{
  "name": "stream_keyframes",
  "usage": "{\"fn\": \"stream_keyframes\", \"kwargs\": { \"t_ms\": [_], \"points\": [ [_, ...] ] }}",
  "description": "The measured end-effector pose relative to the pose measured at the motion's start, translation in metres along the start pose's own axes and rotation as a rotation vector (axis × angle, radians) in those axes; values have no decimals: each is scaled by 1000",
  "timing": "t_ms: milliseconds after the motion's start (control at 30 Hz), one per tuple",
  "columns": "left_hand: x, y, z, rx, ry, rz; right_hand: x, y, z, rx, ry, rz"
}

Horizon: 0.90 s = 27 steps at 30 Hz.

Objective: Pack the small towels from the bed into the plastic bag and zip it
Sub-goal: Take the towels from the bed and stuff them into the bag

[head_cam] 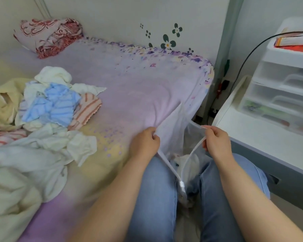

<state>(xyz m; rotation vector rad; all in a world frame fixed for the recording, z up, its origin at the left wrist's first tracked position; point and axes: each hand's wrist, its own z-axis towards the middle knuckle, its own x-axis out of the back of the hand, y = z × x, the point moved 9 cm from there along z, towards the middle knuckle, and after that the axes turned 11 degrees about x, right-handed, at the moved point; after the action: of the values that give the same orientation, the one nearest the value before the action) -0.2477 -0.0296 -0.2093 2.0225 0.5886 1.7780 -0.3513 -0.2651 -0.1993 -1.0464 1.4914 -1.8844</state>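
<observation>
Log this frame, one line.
left hand: grips bag rim | right hand: grips opposite rim | bag: open | towels: on bed

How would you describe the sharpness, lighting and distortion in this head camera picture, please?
Head view: soft, even light with no hard shadows or glare; the towels at the left look smeared; the plastic bag and both hands are clearer; the wide lens bends the bed edge and drawer unit.

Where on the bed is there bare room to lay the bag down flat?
The bare sheet between the towel pile, the patterned pillow and the wall side is free. The near-left of the bed is crowded with towels and a pale blanket. Both hands, left and right, hold the plastic bag open.
</observation>
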Motion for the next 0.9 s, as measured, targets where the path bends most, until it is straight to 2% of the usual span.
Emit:
{"fn": "stream_keyframes", "kwargs": {
  "t_ms": [67, 133, 233, 300, 400, 500, 567, 667, 733, 800, 900],
  "points": [
    [13, -2, -2, -23, 35, -99, -2, -7, -2, 55, 49, -53],
    [19, -4, -2, -33, -3, -140, -3, -12, -1, 77, 79, -48],
    [36, -12, 5, -32, -51, -142, -31, -22, 0, 55, -29, 11],
    [71, -21, 19, -9, 70, -128, -52, -26, -1, 13, -109, 57],
    [142, -45, 45, 13, 386, -15, -74, -31, -2, -14, -160, 73],
    [201, -93, 73, 175, 587, 92, -85, -34, 0, -12, -180, 62],
    [227, -126, 92, 279, 591, 133, -90, -34, 2, -9, -190, 50],
    [233, -185, 119, 451, 406, 77, -93, -33, 4, -13, -205, 20],
    [230, -211, 125, 499, 362, -5, -93, -31, 3, -22, -216, 13],
    [231, -214, 123, 493, 421, -9, -92, -30, 4, -26, -226, 8],
    [251, -186, 102, 410, 680, -5, -87, -28, 6, -30, -234, 8]
  ]
}}
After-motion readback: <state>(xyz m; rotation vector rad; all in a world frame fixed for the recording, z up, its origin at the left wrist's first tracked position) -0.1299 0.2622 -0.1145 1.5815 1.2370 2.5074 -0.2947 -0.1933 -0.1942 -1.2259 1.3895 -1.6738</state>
